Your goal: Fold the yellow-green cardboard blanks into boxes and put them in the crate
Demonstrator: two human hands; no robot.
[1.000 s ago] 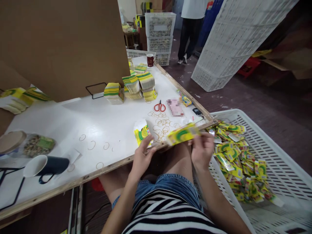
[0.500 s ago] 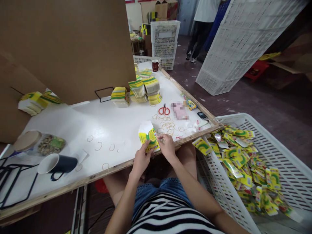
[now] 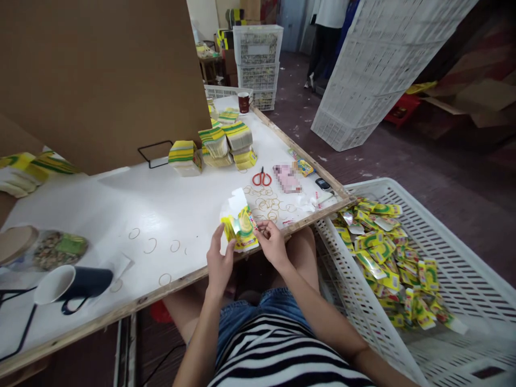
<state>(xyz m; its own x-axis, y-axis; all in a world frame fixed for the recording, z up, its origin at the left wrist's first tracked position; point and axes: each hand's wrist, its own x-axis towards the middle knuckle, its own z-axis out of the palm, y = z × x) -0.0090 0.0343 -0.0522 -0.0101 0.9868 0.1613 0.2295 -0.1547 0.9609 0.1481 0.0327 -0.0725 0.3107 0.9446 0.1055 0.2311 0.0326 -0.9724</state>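
A flattened yellow-and-green printed carton with white flaps sticking up is held tilted at the table's front edge. My right hand pinches its right edge between thumb and curled fingers. On the other side, my left hand has thumb and forefinger spread, the fingertips close to the carton's left edge; whether they touch it is hard to tell. Loose rubber bands lie just beyond the carton. Behind them are red-handled scissors. Banded stacks of similar cartons stand farther back.
A white plastic crate on my right holds many yellow cartons. Left on the table are a dark blue mug and a bag of nuts or similar pieces. A large cardboard sheet rises behind. Beyond, a person stands near stacked crates.
My left hand has moved left and spread its fingers from the carton's lower part. The carton's white flaps now stand up more. The whole view has shifted slightly.
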